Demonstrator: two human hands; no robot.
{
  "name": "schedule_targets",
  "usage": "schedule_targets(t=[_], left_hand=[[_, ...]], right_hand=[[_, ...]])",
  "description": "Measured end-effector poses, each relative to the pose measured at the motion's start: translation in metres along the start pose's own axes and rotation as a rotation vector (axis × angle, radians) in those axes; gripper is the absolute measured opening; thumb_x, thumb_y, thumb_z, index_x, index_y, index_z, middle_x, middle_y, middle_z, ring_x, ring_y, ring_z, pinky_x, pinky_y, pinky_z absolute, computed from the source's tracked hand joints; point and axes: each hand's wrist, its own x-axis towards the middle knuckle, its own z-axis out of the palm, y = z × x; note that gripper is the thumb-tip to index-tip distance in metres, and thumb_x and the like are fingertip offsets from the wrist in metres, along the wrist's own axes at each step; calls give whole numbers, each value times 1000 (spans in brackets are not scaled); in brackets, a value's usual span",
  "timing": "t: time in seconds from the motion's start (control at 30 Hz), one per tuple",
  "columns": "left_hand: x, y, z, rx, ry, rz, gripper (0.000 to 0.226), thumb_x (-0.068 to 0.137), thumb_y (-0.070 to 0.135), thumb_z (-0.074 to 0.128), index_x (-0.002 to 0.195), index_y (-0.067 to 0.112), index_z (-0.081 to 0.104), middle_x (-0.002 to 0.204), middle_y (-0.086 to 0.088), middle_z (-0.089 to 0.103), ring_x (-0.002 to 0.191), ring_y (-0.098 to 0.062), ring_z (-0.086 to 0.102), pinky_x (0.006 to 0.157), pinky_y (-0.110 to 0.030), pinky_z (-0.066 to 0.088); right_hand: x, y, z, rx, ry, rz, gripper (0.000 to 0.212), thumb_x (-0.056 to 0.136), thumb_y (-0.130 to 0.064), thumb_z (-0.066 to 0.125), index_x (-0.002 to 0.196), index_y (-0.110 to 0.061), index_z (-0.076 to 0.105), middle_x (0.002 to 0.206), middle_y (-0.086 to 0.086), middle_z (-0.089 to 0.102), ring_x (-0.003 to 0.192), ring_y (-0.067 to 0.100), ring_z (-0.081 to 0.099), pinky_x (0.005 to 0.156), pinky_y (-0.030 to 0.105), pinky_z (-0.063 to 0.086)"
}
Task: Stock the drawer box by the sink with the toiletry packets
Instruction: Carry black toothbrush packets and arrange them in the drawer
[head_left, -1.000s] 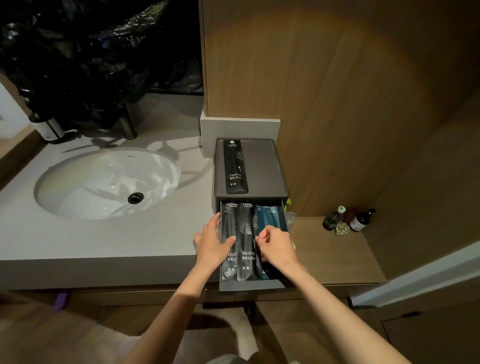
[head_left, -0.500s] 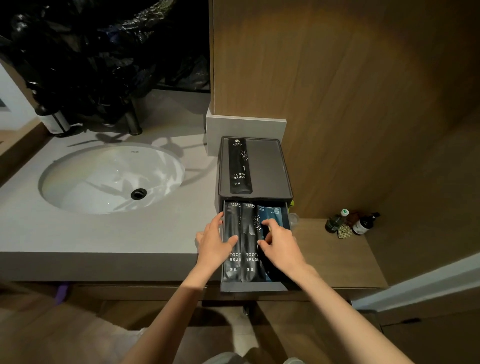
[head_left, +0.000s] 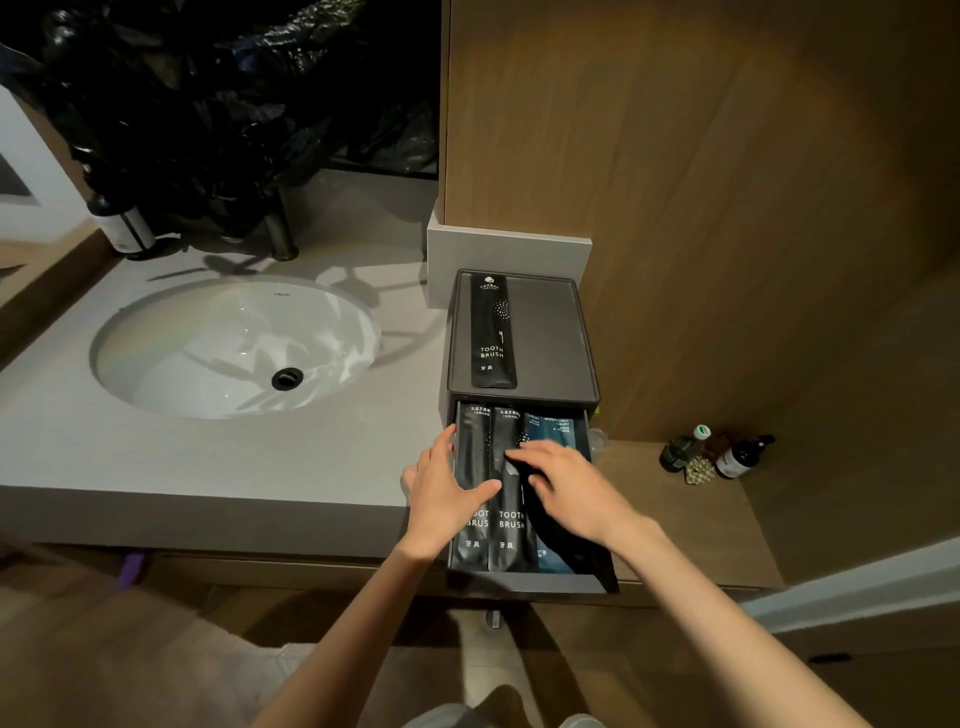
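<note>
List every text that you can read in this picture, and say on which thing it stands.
"TOOTH BRUSH", "牙具": packet on the box top.
"TOOTH BRUSH", "牙具": middle drawer packet.
"OOT", "BRUS", "牙具": left drawer packet, partly covered by the left hand.
Too small to read: blue packet, sink mark, bottle labels.
</note>
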Motion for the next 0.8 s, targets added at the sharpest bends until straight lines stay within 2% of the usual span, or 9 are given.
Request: schedule_targets(t=[0.1,0.17,0.23,0.3,0.43,0.53,0.63,0.8], left_hand=[[0,0,-2,-9,-9,5,88,70,44,77,143,26,31,133,2,51,126,-16,43,106,-35,22],[0,2,-4,6,-16,19,88,72,45,75,144,26,28,135,2,50,127,-16,41,107,-35,21],[1,2,-10,13,-8,-5,88,75,48,72,146,26,25,138,0,48,129,-19,39,110,-37,23],[4,2,-17,-7,22,-15,83,78,51,67,146,27,25,139,0,47,130,-22,37,109,-37,24],[21,3,-35,-2,99,145,71,83,56,50,146,29,30,146,8,42,133,-18,34,107,-29,24],[40,8,-44,153,48,274,67,86,60,36,146,31,30,151,10,35,138,-17,30,113,-35,25],[48,16,-46,289,-35,297,65,88,57,32,147,31,28,155,12,28,141,-20,23,114,-40,27],[52,17,-43,396,-53,303,59,91,52,30,146,31,32,156,17,23,143,-16,22,111,-36,28]], right_hand=[[21,-11,-26,79,249,-9,36,94,-9,50,127,-20,59,127,2,59,116,19,56,103,29,40],[43,-18,-41,139,350,8,32,92,-12,54,123,-19,60,121,4,60,109,21,57,98,30,43],[68,-22,-51,229,356,63,33,92,-19,57,125,-21,58,123,5,57,112,22,54,99,31,42],[92,-23,-55,300,330,133,37,90,-26,59,127,-23,54,130,7,51,120,26,50,104,38,40],[130,-25,-50,313,293,254,53,86,-32,65,134,-19,47,140,11,41,130,32,36,106,39,32],[146,-29,-43,216,296,309,65,81,-37,68,138,-22,41,143,8,37,131,33,32,105,44,34],[155,-31,-37,124,312,314,72,77,-41,70,139,-24,38,146,6,33,131,32,30,104,47,35],[159,-31,-38,153,332,329,71,77,-31,72,139,-24,38,148,6,28,131,36,30,100,49,40]])
